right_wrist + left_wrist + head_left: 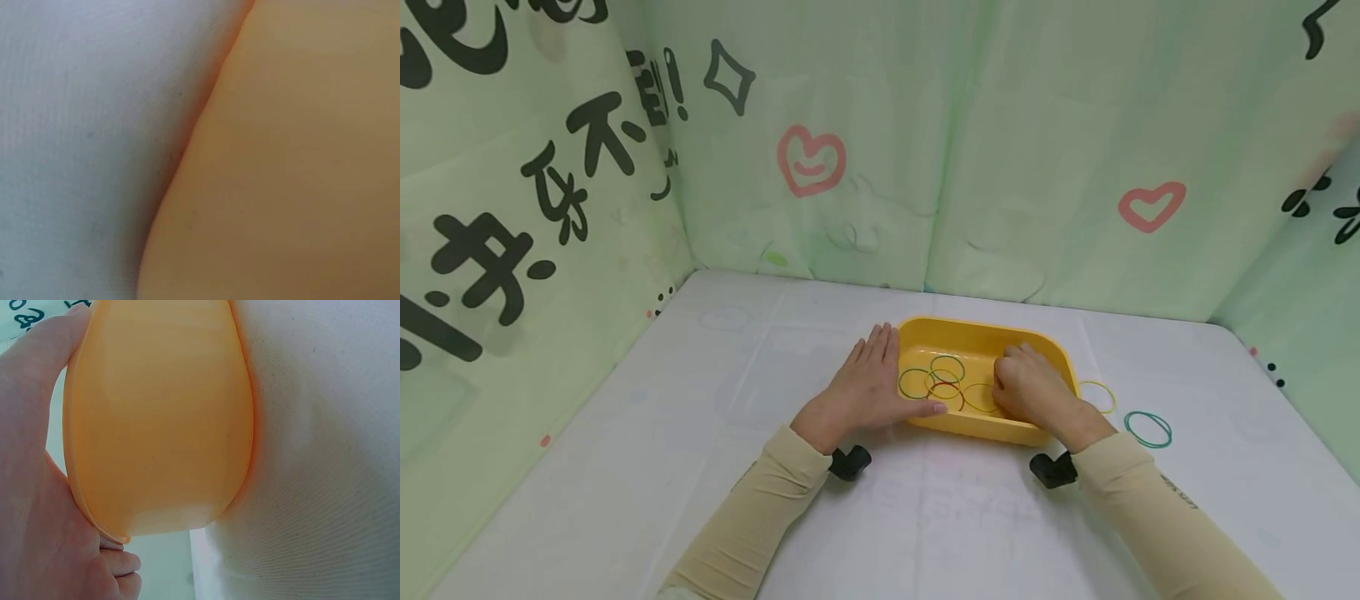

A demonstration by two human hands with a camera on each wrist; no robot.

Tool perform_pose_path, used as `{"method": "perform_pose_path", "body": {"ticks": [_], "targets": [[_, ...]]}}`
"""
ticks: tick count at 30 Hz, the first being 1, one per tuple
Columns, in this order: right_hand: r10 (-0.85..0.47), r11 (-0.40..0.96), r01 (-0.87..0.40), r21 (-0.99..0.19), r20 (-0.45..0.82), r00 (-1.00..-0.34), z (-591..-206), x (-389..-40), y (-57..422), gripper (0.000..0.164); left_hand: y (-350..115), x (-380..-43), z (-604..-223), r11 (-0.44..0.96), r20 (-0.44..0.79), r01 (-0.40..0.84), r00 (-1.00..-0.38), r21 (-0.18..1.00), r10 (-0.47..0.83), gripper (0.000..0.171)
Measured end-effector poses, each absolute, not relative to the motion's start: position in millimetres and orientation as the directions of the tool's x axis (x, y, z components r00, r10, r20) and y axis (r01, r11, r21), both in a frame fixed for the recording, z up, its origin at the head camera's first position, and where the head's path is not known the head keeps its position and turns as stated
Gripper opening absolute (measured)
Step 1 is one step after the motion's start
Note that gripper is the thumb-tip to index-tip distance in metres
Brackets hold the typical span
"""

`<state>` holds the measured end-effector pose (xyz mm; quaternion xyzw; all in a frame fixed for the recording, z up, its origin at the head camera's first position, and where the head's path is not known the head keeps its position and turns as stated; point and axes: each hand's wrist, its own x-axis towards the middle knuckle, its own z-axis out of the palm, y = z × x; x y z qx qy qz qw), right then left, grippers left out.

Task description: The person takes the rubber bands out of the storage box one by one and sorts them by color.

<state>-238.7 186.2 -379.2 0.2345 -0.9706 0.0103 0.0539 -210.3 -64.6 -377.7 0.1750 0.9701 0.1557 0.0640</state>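
Observation:
A yellow plastic tray [977,427] stands on the white table. My left hand [876,387] rests along its left end, fingers straight and thumb lying over the front rim; the left wrist view shows that hand against the tray's outer wall [162,425]. Inside, several thin rubber bands, green, yellow and red [952,384], overlap on the left half of the floor. My right hand [1030,383] reaches into the right half, knuckles up and fingers bent downward. Its fingertips are hidden, so I cannot tell whether they pinch a band. The right wrist view holds only the tray wall [300,162] and tablecloth.
Right of the tray, a yellow rubber band [1114,398] lies close to its edge, with teal bands [1152,446] a bit nearer to me. A pale green printed curtain [970,167] encloses the table at the back and sides.

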Motion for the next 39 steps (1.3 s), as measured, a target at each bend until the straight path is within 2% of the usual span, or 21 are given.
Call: {"method": "perform_pose_path", "body": {"ticks": [16,24,32,39], "targets": [[-0.463,0.88,-0.473,-0.037,0.148,-0.874,-373,-238,195,0.023,-64,-212,-380,0.887,-0.061,0.321,-0.931,0.333,0.359,0.129],[-0.449,0.887,-0.461,-0.019,0.189,-0.873,-363,-236,203,0.025,-65,-212,-381,0.884,-0.053,0.329,-0.929,0.334,0.366,0.129],[-0.421,0.901,-0.432,-0.029,0.174,-0.89,-350,-232,213,0.017,-64,-212,-380,0.885,-0.053,0.33,-0.929,0.328,0.367,0.128],[-0.423,0.902,-0.433,-0.002,0.21,-0.882,-343,-230,223,0.013,-64,-212,-380,0.889,-0.057,0.332,-0.928,0.315,0.367,0.127]]}}
